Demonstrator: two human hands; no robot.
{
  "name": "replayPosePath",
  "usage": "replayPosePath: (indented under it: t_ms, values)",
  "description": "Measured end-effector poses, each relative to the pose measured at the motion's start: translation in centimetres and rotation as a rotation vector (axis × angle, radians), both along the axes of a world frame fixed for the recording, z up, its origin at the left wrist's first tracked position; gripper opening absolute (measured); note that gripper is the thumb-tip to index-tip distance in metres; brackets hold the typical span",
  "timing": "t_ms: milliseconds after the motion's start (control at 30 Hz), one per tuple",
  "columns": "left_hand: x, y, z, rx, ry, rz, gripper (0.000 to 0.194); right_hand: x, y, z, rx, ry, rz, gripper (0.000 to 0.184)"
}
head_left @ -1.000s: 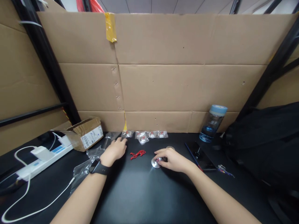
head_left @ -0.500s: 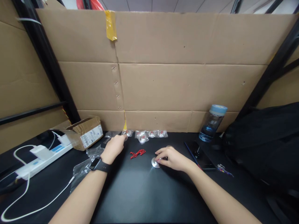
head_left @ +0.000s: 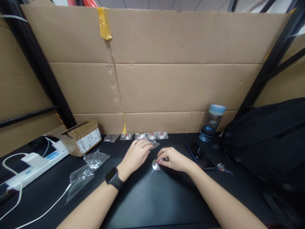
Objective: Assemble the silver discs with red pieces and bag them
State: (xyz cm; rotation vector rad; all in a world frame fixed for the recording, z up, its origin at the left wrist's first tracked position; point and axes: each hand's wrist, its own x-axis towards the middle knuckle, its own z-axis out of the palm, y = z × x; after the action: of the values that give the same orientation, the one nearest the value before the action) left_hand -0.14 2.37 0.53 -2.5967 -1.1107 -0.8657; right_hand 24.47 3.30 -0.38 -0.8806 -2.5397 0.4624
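Note:
My right hand (head_left: 173, 159) is closed on a shiny round metal disc (head_left: 156, 165) on the black table, its thumb and fingers pinching near the disc's middle, where some red shows. My left hand (head_left: 136, 156) is over the table just left of it, palm down, with fingers stretched out and thumb apart. At its fingertips is the edge of a clear plastic packet (head_left: 155, 145); they seem to touch it, and the rest is hidden. Behind the left hand, several small packets (head_left: 162, 135) with silvery discs and red centres lie along the cardboard wall.
Empty clear bags (head_left: 95, 160) lie at left, beside an open cardboard box (head_left: 87, 140) and a white power strip (head_left: 35, 170) with cables. To the right are a phone (head_left: 200, 156), a blue-lidded water bottle (head_left: 212, 123) and a large black bag (head_left: 267, 143).
My left hand has moved right and nearer from the packets at the back left, now covering the place of the red cord. My right hand stays at the disc. The view has shifted slightly.

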Motion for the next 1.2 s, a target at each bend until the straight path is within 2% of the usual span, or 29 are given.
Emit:
replayPosePath:
  t_ms: [100, 233, 367, 600, 800, 933, 1067, 1200]
  values:
    - [1.6, -1.0, -0.6, -0.118, 0.003, -0.075, 0.02, 0.0, 0.0, 0.0, 0.01, 0.006, -0.005, 0.016]
    - [2.1, -2.1, -0.6, -0.314, 0.03, -0.24, 0.014, 0.1, 0.2, 0.0, 0.049, 0.013, -0.061, 0.023]
    - [2.4, -2.4, -0.8, -0.325, 0.123, -0.297, 0.018, 0.4, 0.7, -0.3, 0.063, -0.032, -0.153, 0.022]
    - [2.4, -2.0, -1.2, -0.298, 0.162, -0.247, 0.014, 0.6, 0.9, -0.7, 0.063, -0.116, -0.222, 0.018]
    - [2.3, -2.4, -0.4, -0.27, 0.182, -0.211, 0.021, 0.3, 0.3, 0.2, 0.069, -0.215, -0.314, 0.014]
    - [2.3, -2.3, -0.7, -0.243, 0.236, -0.126, 0.02, 0.1, -0.1, 0.5, 0.086, -0.234, -0.356, 0.012]
    - [2.1, -1.9, -1.3, -0.133, 0.272, -0.048, 0.015, 0.1, 0.0, 0.2, 0.047, -0.128, -0.313, 0.01]
    - [1.7, -1.7, -0.9, -0.079, 0.212, -0.061, 0.016, 0.0, 0.1, 0.2, 0.018, 0.059, -0.206, 0.009]
